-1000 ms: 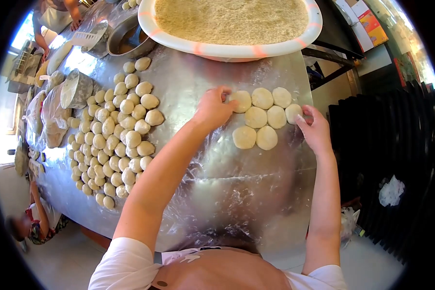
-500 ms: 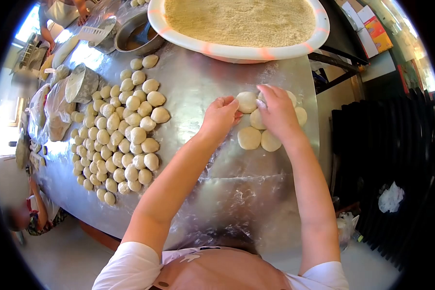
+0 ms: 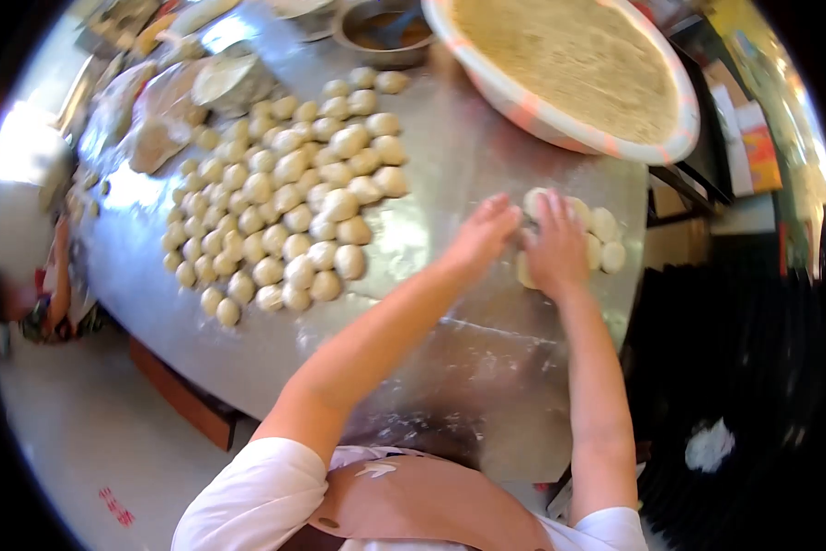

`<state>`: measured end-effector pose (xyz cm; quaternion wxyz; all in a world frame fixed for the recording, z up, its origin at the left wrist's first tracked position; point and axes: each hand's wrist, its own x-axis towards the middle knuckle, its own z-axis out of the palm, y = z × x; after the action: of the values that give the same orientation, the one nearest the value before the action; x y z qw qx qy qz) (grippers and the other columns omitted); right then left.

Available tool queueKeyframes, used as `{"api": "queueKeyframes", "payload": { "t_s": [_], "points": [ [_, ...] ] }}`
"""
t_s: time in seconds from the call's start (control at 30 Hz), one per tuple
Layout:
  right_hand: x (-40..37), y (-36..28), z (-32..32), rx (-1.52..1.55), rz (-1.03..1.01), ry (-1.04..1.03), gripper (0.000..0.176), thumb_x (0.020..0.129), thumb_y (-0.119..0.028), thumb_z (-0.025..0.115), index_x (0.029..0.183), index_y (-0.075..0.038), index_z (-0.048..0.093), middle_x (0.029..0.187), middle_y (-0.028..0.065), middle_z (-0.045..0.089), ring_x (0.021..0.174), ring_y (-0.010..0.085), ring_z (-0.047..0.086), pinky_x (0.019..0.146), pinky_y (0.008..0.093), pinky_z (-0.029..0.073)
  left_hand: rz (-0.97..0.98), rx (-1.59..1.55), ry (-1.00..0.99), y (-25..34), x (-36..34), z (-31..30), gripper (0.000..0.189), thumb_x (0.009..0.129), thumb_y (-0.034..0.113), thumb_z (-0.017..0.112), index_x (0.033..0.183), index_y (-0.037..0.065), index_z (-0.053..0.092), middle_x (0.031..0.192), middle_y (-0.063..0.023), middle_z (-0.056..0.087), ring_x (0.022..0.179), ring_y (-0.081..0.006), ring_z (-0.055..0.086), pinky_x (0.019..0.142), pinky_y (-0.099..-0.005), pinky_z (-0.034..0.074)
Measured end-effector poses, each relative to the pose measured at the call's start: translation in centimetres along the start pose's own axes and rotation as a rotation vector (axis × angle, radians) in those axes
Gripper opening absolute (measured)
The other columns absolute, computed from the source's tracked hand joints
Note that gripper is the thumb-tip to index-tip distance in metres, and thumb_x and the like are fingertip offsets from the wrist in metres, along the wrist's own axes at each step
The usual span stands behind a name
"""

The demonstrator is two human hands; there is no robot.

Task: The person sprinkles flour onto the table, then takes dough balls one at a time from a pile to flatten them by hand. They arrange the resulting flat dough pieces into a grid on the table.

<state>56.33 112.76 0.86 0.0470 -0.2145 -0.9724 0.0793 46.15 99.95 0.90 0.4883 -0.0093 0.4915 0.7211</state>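
Several flattened dough pieces lie close together on the metal table, at the right. My right hand rests over some of them, palm down, its fingers extended and partly hiding them. Just left of this group is my left hand, slightly blurred, with its fingers bent close together near the dough edge. Whether anything is between those fingers is hidden. A large cluster of round dough balls covers the table's left part.
A wide basin of pale crumbly powder stands at the upper right. Left of it is a metal bowl with a blue utensil. Plastic bags lie at the upper left. Another person is at the far left.
The view has turned, so the table and basin appear shifted and tilted. My right hand now lies flatter over the dough pieces, and my left hand is near its fingertips.
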Motion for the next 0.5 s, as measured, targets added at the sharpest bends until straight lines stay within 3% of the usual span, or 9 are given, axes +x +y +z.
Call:
{"api": "queueKeyframes", "payload": {
  "t_s": [0.1, 0.2, 0.3, 0.4, 0.5],
  "points": [
    [-0.1, 0.8, 0.3, 0.055, -0.031, -0.006, 0.058, 0.097, -0.030, 0.059, 0.145, -0.003, 0.045, 0.156, 0.0179, 0.039, 0.145, 0.0383, 0.034, 0.119, 0.0504, 0.026, 0.087, 0.296, -0.084, -0.3, -5.0, -3.1, 0.047, 0.099, 0.026, 0.062, 0.140, 0.004, 0.052, 0.137, -0.0145, 0.051, 0.125, -0.0286, 0.050, 0.110, -0.0399, 0.038],
    [-0.4, -0.7, 0.5, 0.172, -0.002, 0.118, 0.056, 0.097, -0.029, 0.059, 0.144, -0.002, 0.045, 0.155, 0.0206, 0.039, 0.145, 0.0393, 0.034, 0.119, 0.0501, 0.026, 0.427, 0.837, 0.084, 1.2, -12.5, -6.3, 0.046, 0.090, 0.018, 0.069, 0.133, 0.005, 0.057, 0.136, -0.0179, 0.052, 0.128, -0.0350, 0.049, 0.107, -0.0458, 0.038],
    [-0.7, -6.5, -0.5, 0.259, -0.209, 0.198, 0.053, 0.094, -0.019, 0.060, 0.143, -0.002, 0.047, 0.151, 0.0211, 0.043, 0.141, 0.0402, 0.038, 0.117, 0.0506, 0.029, 0.907, 1.345, 0.587, 1.0, -16.2, -12.0, 0.055, 0.080, 0.014, 0.075, 0.131, 0.005, 0.057, 0.134, -0.0209, 0.050, 0.125, -0.0384, 0.047, 0.107, -0.0461, 0.037],
    [-1.2, -15.0, -0.7, 0.305, -0.476, 0.168, 0.054, 0.089, -0.010, 0.062, 0.142, -0.004, 0.049, 0.148, 0.0197, 0.047, 0.138, 0.0396, 0.042, 0.116, 0.0500, 0.033, 0.721, 1.491, 0.861, 3.3, -19.1, -14.6, 0.070, 0.080, 0.015, 0.075, 0.143, 0.008, 0.046, 0.142, -0.0200, 0.046, 0.135, -0.0421, 0.038, 0.114, -0.0540, 0.024],
    [-1.7, -20.6, 2.2, 0.276, -0.584, 0.127, 0.057, 0.086, -0.007, 0.062, 0.141, -0.005, 0.050, 0.147, 0.0187, 0.048, 0.136, 0.0390, 0.044, 0.113, 0.0492, 0.036, 0.540, 1.606, 0.774, 3.4, -19.9, -17.9, 0.073, 0.082, 0.019, 0.074, 0.147, 0.010, 0.042, 0.145, -0.0178, 0.047, 0.140, -0.0408, 0.037, 0.115, -0.0570, 0.020]
  ]
}}
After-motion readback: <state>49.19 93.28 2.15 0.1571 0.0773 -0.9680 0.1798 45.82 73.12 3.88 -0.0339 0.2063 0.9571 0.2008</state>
